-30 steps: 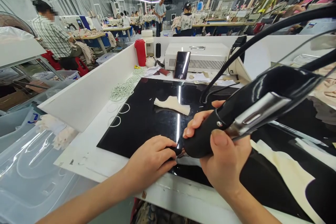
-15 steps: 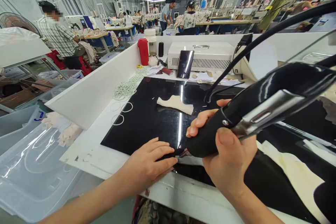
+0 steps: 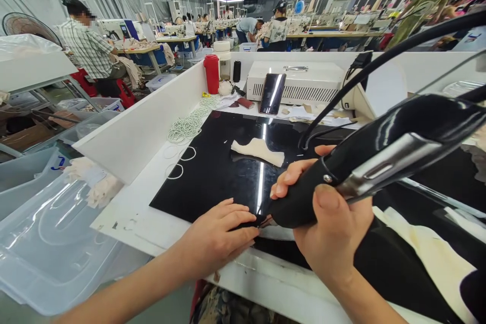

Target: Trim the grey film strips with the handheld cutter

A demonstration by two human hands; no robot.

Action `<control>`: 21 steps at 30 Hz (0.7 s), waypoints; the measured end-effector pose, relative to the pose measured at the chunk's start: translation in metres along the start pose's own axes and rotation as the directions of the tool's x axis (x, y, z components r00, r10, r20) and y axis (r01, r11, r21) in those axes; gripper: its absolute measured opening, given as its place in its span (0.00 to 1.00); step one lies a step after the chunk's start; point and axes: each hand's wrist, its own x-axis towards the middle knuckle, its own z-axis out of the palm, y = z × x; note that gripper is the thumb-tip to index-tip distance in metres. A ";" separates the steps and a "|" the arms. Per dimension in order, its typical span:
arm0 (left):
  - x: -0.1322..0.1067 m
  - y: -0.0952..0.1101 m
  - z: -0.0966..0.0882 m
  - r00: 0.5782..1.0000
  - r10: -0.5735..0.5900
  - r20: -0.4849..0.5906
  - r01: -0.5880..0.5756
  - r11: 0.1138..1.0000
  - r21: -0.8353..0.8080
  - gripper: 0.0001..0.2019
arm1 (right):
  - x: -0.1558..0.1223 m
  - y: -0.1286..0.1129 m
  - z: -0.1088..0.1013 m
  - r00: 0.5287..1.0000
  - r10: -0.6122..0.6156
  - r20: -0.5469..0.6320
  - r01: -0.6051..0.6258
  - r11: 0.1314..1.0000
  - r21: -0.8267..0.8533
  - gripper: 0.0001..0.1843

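My right hand is wrapped around a thick black corded hand tool with a long silver lever on its side. The tool slants down to the left, and its small metal tip is at the front part of the glossy black sheet. My left hand lies with fingers stretched out just left of the tip, pressing near the edge of some dark material that I cannot make out. A pale strip under the tool's nose is partly hidden. Farther back on the sheet rests a cream curved fabric piece.
Pale green cord lies along the left side wall. Behind are a red tumbler, a phone leaning on a white vented box, and scraps. A larger cream piece lies at right. The tool's black cable arcs overhead.
My view has shifted slightly, so the table appears a little farther right. Both hands and the tool stay almost in place. A person in the background has bent lower.
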 end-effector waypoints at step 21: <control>0.004 -0.002 0.000 1.000 -0.012 0.021 0.013 0.999 -0.052 0.11 | -0.013 -0.006 -0.004 0.999 0.027 0.046 -0.028 0.999 0.024 0.20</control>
